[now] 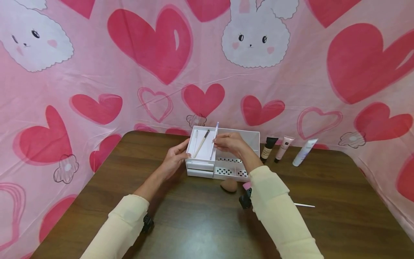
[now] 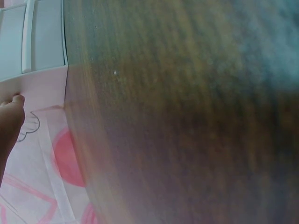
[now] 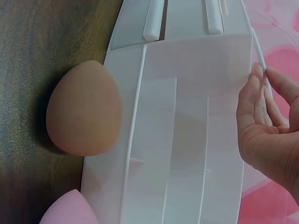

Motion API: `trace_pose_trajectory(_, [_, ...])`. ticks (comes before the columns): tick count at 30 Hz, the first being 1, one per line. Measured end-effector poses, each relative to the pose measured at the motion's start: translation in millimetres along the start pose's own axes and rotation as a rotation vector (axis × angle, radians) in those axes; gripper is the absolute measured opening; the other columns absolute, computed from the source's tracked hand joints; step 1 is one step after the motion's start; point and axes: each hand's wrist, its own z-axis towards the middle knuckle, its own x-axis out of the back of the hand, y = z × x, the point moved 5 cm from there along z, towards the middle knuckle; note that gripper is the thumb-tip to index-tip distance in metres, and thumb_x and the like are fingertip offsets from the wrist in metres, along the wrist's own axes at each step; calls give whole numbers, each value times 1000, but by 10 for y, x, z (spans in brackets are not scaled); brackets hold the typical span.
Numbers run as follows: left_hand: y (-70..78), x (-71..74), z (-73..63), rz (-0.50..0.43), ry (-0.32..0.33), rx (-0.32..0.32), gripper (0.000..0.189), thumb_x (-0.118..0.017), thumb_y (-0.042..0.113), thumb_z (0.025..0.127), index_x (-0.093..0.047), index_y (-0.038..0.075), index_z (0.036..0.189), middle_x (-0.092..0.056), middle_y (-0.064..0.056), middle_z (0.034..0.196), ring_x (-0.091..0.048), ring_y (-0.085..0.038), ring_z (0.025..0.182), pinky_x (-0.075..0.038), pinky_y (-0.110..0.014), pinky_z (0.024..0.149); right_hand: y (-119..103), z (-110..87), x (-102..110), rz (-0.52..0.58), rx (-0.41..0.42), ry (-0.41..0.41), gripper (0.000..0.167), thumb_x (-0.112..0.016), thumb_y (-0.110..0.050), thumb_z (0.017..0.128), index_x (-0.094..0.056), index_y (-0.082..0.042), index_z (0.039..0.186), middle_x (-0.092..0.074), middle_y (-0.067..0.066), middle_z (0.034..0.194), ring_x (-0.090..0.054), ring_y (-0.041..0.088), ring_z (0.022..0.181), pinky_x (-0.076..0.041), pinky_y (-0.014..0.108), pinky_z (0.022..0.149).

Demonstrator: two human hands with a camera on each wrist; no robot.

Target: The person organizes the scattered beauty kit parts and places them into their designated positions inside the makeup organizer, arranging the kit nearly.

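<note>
A slim pale lavender stick [image 1: 215, 140], its kind unclear, stands nearly upright between the thumb and fingers of my right hand [image 1: 231, 142]. That hand is above the top tray of a white organizer [image 1: 201, 159], by the tray's right edge. In the tray lie a makeup brush [image 1: 202, 143] with a dark tip and a thin white stick [image 1: 195, 139]. My left hand [image 1: 174, 158] rests against the organizer's left side. The left wrist view shows the left thumb [image 2: 17, 100] touching the side wall; most of the other fingers are hidden there.
A brown makeup sponge [image 1: 229, 185] and a partly covered pink sponge [image 3: 70, 210] lie before the organizer. To its right stand a black-capped foundation tube [image 1: 268, 148], a pink tube [image 1: 284, 148] and a white tube [image 1: 304, 152]. A thin white stick [image 1: 304, 205] lies beside the right sleeve.
</note>
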Motion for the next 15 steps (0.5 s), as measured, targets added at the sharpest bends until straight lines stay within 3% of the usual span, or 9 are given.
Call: trace_pose_trajectory(15, [1, -2, 1, 2, 5, -2, 71, -41, -14, 92, -12, -13, 157, -9, -27, 169, -10, -39, 156, -43, -6, 99, -35, 21, -20, -30, -64, 59, 39, -67, -6, 95, -61, 11, 129, -68, -8, 68, -64, 1, 63, -54, 14, 62])
